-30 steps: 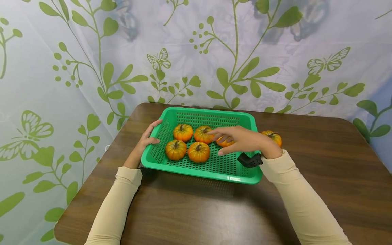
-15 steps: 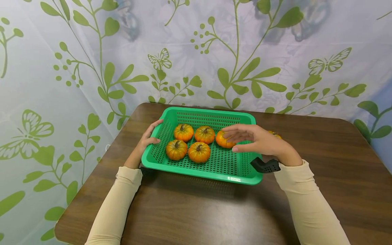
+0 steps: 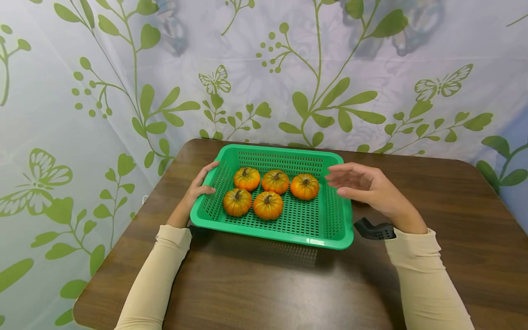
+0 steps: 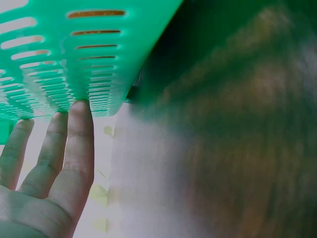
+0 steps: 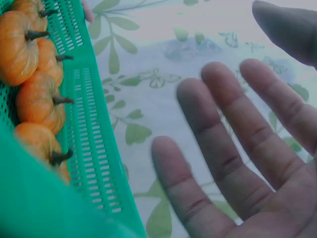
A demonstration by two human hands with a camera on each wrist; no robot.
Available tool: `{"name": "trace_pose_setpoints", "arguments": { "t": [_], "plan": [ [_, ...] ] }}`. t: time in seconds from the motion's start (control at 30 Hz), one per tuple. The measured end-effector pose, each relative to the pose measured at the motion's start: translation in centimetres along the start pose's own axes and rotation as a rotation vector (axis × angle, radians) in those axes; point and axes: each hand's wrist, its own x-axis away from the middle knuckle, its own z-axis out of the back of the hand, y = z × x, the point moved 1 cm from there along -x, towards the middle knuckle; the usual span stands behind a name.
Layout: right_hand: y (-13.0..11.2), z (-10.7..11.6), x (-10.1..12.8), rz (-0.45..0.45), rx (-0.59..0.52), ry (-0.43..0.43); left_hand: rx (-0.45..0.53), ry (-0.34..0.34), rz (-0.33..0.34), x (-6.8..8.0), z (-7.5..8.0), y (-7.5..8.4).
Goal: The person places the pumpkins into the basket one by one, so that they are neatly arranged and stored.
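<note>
Since a second ago the right hand (image 3: 367, 188) has pulled back from over the pumpkins to the basket's right rim, leaving a fifth pumpkin (image 3: 305, 186) in the basket (image 3: 288, 231).

Head view: the basket sits mid-frame on the table (image 3: 453, 206) and holds five pumpkins, three in the far row, two in the near row. The right hand hovers empty, fingers loosely spread, just right of the rim. The left hand (image 3: 198, 188) rests on the basket's left wall, fingers straight against it, thumb on the rim. The sixth pumpkin seen earlier on the table is now hidden behind the right hand; a blind sweep there could knock it rolling.

Left wrist view: straight fingers (image 4: 79, 134) touch the slotted wall (image 4: 74, 54) at upper left; a push could slide the basket.

Right wrist view: the open palm (image 5: 247, 163) fills the right, holding nothing; pumpkins (image 5: 39, 104) line the basket at left.
</note>
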Motion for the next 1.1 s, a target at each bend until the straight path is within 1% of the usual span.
{"name": "trace_pose_setpoints", "arguments": {
  "t": [0.1, 0.27, 0.33, 0.43, 0.47, 0.6, 0.67, 0.77, 0.93, 1.1],
  "plan": [
    [0.3, 0.4, 0.7, -0.004, 0.016, 0.087, 0.001, -0.001, -0.008, 0.0, 0.1, 0.0],
    [0.6, 0.9, 1.6, -0.025, 0.039, 0.256, 0.002, 0.000, -0.022, -0.1, 0.1, -0.1],
    [1.0, 1.2, 1.9, -0.006, 0.019, 0.317, 0.004, 0.000, -0.019, -0.1, 0.1, 0.0],
    [1.8, 1.8, 2.3, 0.055, -0.037, 0.391, 0.003, 0.000, -0.022, -0.1, 0.1, 0.1],
    [2.1, 1.9, 2.4, 0.081, -0.073, 0.411, 0.003, -0.003, -0.021, -0.1, 0.1, 0.1],
    [3.4, 2.6, 2.8, 0.161, -0.158, 0.474, 0.015, -0.011, -0.012, 0.0, 0.1, 0.2],
    [4.1, 3.0, 3.0, 0.183, -0.174, 0.499, 0.018, -0.013, -0.007, 0.0, 0.1, 0.2],
    [4.9, 3.5, 3.3, 0.203, -0.161, 0.532, 0.014, -0.012, -0.004, 0.0, 0.0, 0.2],
    [6.5, 4.3, 3.8, 0.201, -0.152, 0.604, 0.000, -0.010, -0.015, -0.1, 0.1, 0.2],
    [8.2, 4.9, 4.4, 0.134, -0.133, 0.683, 0.001, -0.006, -0.028, -0.2, 0.1, 0.1]
  ]
}}
